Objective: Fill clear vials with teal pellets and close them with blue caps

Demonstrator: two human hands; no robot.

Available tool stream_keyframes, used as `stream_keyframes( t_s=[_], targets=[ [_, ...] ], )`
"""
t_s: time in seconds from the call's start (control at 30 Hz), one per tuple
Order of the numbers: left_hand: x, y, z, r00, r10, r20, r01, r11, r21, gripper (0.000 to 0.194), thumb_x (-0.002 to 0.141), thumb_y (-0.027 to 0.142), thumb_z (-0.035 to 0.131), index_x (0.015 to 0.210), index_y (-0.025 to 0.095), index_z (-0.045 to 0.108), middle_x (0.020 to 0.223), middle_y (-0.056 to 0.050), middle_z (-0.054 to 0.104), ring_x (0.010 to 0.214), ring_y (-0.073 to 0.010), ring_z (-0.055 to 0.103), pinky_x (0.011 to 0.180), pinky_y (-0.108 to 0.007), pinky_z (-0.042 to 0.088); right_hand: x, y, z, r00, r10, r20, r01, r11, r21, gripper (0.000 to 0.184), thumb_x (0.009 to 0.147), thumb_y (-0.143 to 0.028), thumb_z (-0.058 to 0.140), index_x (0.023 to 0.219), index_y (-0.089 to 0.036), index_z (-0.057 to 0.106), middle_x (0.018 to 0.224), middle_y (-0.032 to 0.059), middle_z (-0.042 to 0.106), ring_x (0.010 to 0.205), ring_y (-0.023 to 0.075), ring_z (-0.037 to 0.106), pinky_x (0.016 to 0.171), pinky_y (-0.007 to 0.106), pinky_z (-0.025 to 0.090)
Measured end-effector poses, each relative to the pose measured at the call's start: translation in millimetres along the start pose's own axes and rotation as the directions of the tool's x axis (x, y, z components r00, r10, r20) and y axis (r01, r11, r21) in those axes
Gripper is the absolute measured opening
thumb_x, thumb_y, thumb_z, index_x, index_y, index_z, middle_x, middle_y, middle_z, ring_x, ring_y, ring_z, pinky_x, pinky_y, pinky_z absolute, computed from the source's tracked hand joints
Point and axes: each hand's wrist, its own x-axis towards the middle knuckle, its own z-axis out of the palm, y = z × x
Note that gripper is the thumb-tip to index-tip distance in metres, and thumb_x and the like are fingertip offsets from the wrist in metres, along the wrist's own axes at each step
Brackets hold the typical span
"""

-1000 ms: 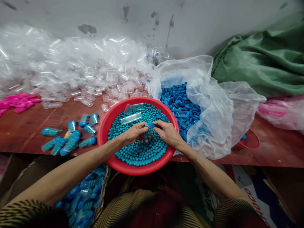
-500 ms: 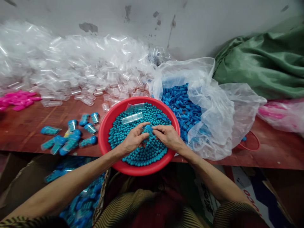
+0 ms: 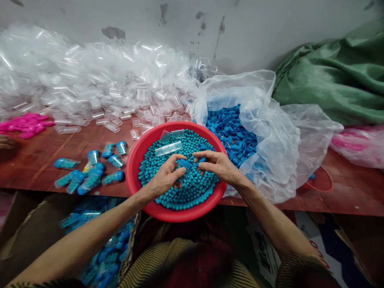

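Note:
Over a red basin [image 3: 132, 176] of teal beads [image 3: 177, 202], both my hands work close together. My left hand [image 3: 165, 174] is closed round a small clear plastic container with a blue part [image 3: 185, 164] at its upper end. A small blue plastic cap [image 3: 200, 161] is pinched in my right hand [image 3: 220, 166], a short gap away from the container. Clear containers [image 3: 168, 148] lie on the beads at the back of the basin. Beside my right hand, more blue caps [image 3: 232, 132] spill from a translucent plastic bag [image 3: 273, 148].
Filled blue-capped containers [image 3: 91, 178] lie left of the basin, above an open cardboard box [image 3: 27, 232] of similar ones. Clear containers [image 3: 120, 84] are heaped behind. Pink pieces [image 3: 28, 125] and part of another person's hand [image 3: 6, 142] show at the left. A red basket [image 3: 321, 179] stands right.
My right hand has moved slightly right, away from the container in my left hand, and a blue cap now shows in its fingers. Another person's hand has appeared at the left edge.

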Motion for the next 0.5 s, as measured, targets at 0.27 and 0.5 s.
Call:
stream_keyframes(
  t_s=[0.27,0.5],
  targets=[
    [1,-8,9.3,0.994,0.046,-0.097,-0.041,0.998,0.048,0.048,0.081,0.031,0.053,0.125,0.023,0.035,0.068,0.006,0.044,0.044,-0.0045,0.041,0.041,-0.018,0.039,3,-1,18,0.986,-0.138,-0.095,0.091,0.917,-0.389,0.047,0.084,-0.022,0.046,0.13,-0.015,0.046,0.108,0.0094,0.063,0.088,0.0163,0.061,0.079,0.032,0.05],
    [1,-4,13.8,0.983,0.126,-0.132,-0.111,0.988,0.11,0.05,0.08,0.027,0.053,0.128,0.019,0.04,0.073,0.002,0.048,0.058,-0.0086,0.041,0.055,-0.021,0.039,-7,-4,40,0.969,-0.214,0.122,0.235,0.651,-0.722,0.098,0.072,-0.043,0.068,0.145,-0.012,0.011,0.132,0.0225,0.041,0.118,0.0322,0.048,0.087,0.043,0.049]
  ],
)
